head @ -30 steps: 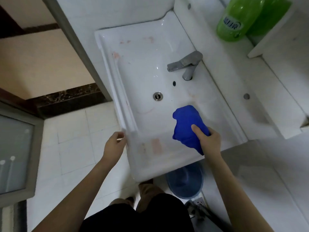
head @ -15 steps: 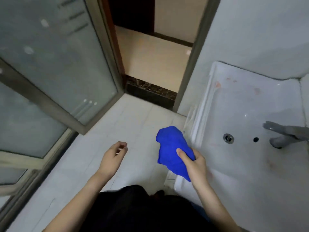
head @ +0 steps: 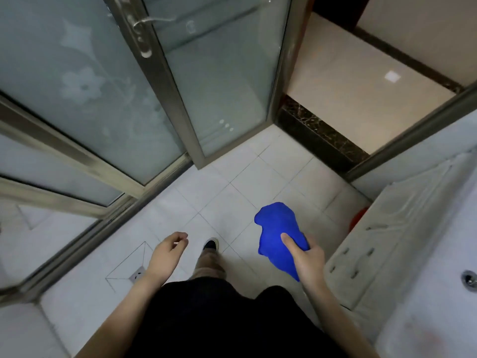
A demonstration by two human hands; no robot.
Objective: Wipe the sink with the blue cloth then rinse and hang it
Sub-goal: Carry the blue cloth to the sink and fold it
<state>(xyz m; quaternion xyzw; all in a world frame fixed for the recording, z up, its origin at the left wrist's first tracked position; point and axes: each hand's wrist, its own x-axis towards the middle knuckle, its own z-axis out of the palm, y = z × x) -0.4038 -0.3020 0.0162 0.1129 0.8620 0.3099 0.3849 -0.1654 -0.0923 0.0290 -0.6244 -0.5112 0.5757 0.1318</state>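
Observation:
My right hand (head: 307, 257) grips the crumpled blue cloth (head: 276, 233) in the air over the white floor tiles, left of the sink. The thumb lies across the cloth's near part. The white sink (head: 433, 254) is at the right edge of the view, with only its left rim and the drain (head: 468, 277) showing. My left hand (head: 167, 251) hangs over the floor with its fingers loosely curled and holds nothing.
A frosted glass door (head: 219, 81) with a metal frame and handle (head: 140, 34) stands open ahead. A dark stone threshold (head: 320, 133) leads to a beige floor beyond. A floor drain (head: 136, 276) sits by my left forearm. Something red (head: 357, 220) shows under the sink's edge.
The view has swung left, away from the sink and toward the glass door. My right hand carried the blue cloth out of the basin to above the floor. My left hand left the sink's rim.

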